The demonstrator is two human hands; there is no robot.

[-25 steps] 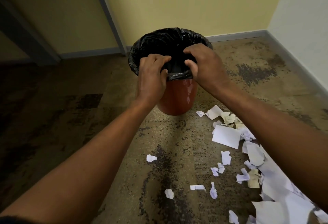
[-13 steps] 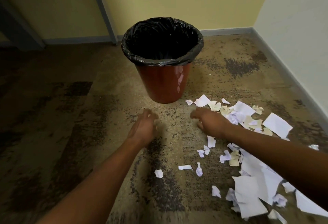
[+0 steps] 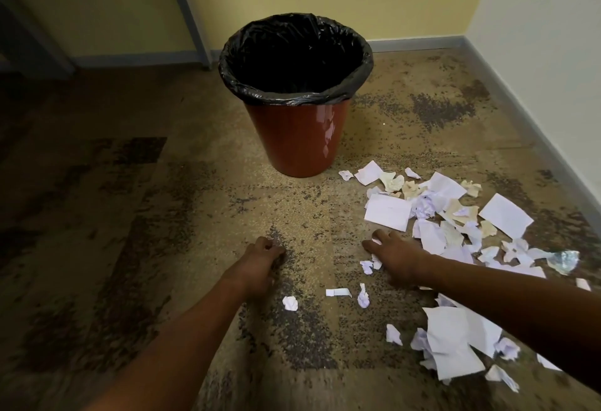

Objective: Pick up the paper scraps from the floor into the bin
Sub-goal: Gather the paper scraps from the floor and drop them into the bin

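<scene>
Item: bin [image 3: 297, 137], red-brown, black liner, upright on the floor [image 3: 195, 208]. Item: paper scraps [image 3: 432, 215], strewn right of the bin and nearer to me. My left hand [image 3: 260, 259] is low over bare floor, fingers curled, holding nothing I can see. My right hand [image 3: 395, 256] lies spread on scraps at the pile's left edge; whether it grips any, I cannot tell

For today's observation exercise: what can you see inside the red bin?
Inside the red bin only the black liner bag shows, folded over the rim. Its interior is dark, so the bottom and any paper scraps already dropped in cannot be made out.
</scene>
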